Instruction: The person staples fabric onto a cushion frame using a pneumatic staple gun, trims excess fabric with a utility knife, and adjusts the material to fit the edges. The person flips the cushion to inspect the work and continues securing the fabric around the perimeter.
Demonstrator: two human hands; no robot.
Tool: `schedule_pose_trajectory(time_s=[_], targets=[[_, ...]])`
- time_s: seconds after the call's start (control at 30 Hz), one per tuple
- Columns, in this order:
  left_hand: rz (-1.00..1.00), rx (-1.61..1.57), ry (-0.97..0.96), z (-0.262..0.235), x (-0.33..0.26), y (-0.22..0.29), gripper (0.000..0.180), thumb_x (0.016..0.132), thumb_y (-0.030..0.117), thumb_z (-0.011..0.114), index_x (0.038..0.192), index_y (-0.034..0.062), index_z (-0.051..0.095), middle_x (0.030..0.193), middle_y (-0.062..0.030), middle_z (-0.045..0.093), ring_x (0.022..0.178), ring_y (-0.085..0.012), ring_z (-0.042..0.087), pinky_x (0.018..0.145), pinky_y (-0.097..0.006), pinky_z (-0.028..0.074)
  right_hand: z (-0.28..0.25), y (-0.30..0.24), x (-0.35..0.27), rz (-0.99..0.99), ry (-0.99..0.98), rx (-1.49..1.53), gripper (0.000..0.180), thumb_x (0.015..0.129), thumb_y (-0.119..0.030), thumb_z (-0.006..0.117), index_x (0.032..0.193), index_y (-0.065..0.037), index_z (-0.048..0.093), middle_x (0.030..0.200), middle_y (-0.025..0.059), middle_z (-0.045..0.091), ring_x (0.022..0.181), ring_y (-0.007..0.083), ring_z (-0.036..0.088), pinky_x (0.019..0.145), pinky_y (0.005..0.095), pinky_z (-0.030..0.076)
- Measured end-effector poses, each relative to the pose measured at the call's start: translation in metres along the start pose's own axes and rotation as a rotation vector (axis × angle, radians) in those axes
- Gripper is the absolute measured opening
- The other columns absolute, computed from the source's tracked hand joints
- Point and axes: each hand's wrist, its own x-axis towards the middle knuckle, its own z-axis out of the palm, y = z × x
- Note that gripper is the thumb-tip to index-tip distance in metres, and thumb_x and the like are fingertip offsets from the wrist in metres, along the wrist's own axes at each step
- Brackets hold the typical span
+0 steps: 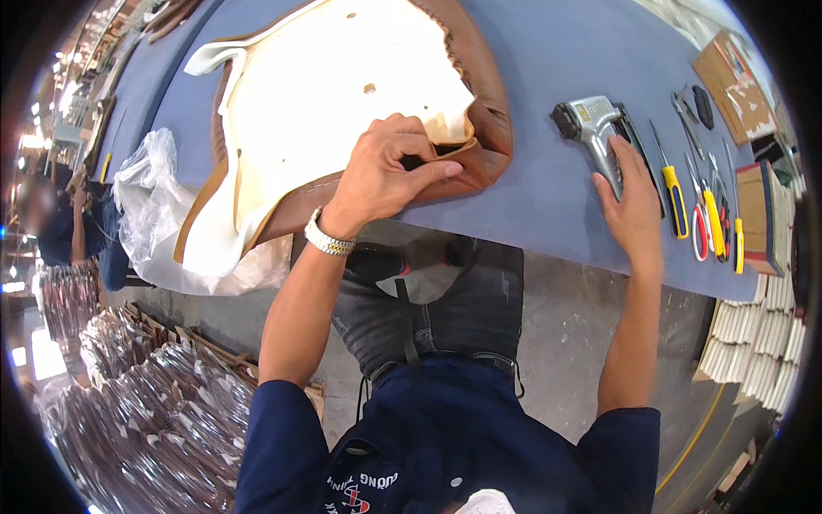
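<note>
A seat cushion (342, 77) lies upside down on the blue-grey workbench (548, 188), with a pale underside and a brown leather cover folded over its rim. My left hand (390, 171), with a metal watch at the wrist, pinches the brown leather edge at the cushion's near corner. My right hand (632, 201) rests on the handle of a silver staple gun (595, 128) that lies on the bench to the right of the cushion.
Screwdrivers with yellow handles (676, 201), red-handled scissors (700, 227) and pliers (685, 111) lie right of the staple gun. A cardboard box (732, 81) stands far right. Clear plastic sheeting (150, 206) hangs at the left. Wrapped stacks (145, 403) fill the floor lower left. Another person stands far left.
</note>
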Motion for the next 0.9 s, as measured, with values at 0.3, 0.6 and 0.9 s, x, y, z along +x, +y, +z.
schedule_pose_trajectory(time_s=[0.3, 0.6, 0.9], targets=[[-0.232, -0.120, 0.128, 0.002, -0.011, 0.012, 0.019, 0.084, 0.015, 0.087, 0.078, 0.0004, 0.075, 0.072, -0.0030, 0.060, 0.077, -0.0167, 0.053, 0.072, -0.033, 0.045, 0.006, -0.024, -0.003, 0.085, 0.062, -0.040, 0.058, 0.092, -0.015, 0.074, 0.146, -0.009, 0.054, 0.147, 0.0128, 0.058, 0.122, 0.0370, 0.062, 0.102, 0.0451, 0.051], [-0.145, -0.035, -0.066, 0.004, -0.019, 0.024, 0.021, 0.082, 0.021, 0.088, 0.083, 0.0030, 0.077, 0.080, -0.0066, 0.067, 0.081, -0.0224, 0.060, 0.077, -0.034, 0.047, 0.008, -0.039, 0.010, 0.185, 0.015, -0.099, 0.049, 0.092, -0.014, 0.075, 0.137, -0.007, 0.058, 0.140, 0.0152, 0.063, 0.117, 0.0375, 0.066, 0.096, 0.0467, 0.055], [0.086, 0.011, -0.181, -0.021, -0.005, -0.011, 0.018, 0.077, 0.018, 0.089, 0.085, 0.0059, 0.078, 0.086, -0.0059, 0.071, 0.087, -0.0253, 0.065, 0.081, -0.038, 0.049, -0.057, -0.041, 0.029, 0.340, 0.005, 0.417, 0.040, 0.097, -0.020, 0.072, 0.128, 0.003, 0.063, 0.102, 0.0126, 0.072, 0.092, 0.0202, 0.069, 0.082, 0.0371, 0.054]])
